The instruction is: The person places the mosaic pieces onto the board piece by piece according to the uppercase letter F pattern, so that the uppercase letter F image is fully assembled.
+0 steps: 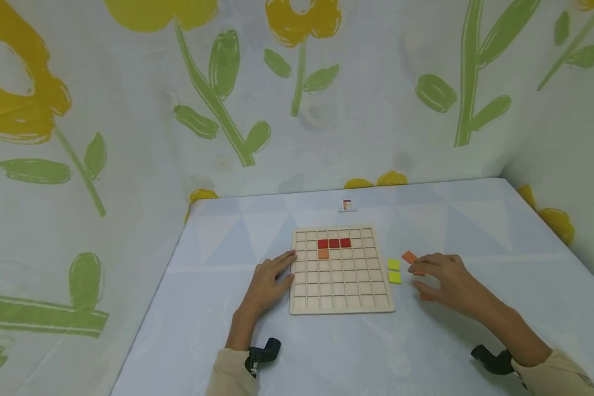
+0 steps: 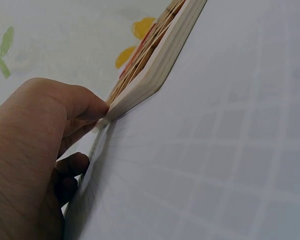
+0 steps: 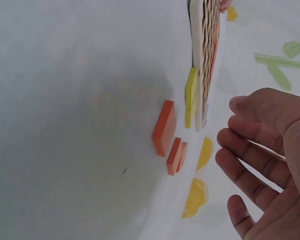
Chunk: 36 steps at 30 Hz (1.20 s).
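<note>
A wooden grid board (image 1: 341,312) lies flat on the table. Three red tiles (image 1: 334,243) sit in a row in its upper cells, with one orange tile (image 1: 323,253) just below the leftmost. My left hand (image 1: 267,281) touches the board's left edge with thumb and fingertips, the thumb at the rim in the left wrist view. Over loose orange tiles (image 1: 408,256) to the right of the board hovers my right hand (image 1: 443,280), its fingers loosely bent and holding nothing. Beneath it, the right wrist view shows a nearer orange tile (image 3: 164,129). Two yellow-green tiles (image 1: 394,265) lie beside the board's right edge.
Behind the board, a small card (image 1: 347,204) with a coloured grid pattern lies on the table. A cloth wall (image 1: 376,126) printed with flowers rises past the table's far edge. Black devices (image 1: 264,351) are strapped to both wrists.
</note>
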{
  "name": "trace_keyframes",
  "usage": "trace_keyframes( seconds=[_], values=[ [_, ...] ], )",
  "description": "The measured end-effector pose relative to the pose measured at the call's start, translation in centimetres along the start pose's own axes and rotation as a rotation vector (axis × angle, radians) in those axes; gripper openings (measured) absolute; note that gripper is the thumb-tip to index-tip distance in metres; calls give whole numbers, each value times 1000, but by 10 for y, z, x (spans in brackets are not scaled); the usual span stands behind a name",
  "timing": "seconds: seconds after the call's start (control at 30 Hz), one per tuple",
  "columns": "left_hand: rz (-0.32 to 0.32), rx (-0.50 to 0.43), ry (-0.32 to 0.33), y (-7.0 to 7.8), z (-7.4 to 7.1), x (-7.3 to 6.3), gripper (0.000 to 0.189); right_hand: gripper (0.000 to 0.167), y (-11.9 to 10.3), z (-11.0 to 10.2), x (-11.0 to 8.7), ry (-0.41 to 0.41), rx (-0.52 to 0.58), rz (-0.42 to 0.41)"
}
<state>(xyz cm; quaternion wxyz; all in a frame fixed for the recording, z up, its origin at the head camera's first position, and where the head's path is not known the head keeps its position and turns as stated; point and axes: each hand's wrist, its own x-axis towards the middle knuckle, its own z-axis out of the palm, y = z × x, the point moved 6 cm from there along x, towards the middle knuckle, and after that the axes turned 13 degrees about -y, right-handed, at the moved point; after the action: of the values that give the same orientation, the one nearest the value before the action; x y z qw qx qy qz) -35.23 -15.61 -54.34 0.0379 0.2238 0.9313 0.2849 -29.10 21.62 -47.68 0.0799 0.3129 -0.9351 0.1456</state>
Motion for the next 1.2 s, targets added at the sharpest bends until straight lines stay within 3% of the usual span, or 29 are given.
trace_keyframes(
  seconds=[0.13, 0.4, 0.77, 1.2],
  values=[
    [-5, 1, -1, -2, -1, -1, 49, 37, 3, 3, -8, -26, -4, 29],
    [3, -9, -3, -3, -3, -4, 49, 33, 4, 7, -17, -1, -18, 44],
    [0, -21, 5, -2, -5, -2, 49, 32, 12, 12, -24, -65, -61, 87],
    [3, -11, 6, 1, -1, 0, 48, 39, 7, 9, -24, 63, -66, -15]
  ],
)
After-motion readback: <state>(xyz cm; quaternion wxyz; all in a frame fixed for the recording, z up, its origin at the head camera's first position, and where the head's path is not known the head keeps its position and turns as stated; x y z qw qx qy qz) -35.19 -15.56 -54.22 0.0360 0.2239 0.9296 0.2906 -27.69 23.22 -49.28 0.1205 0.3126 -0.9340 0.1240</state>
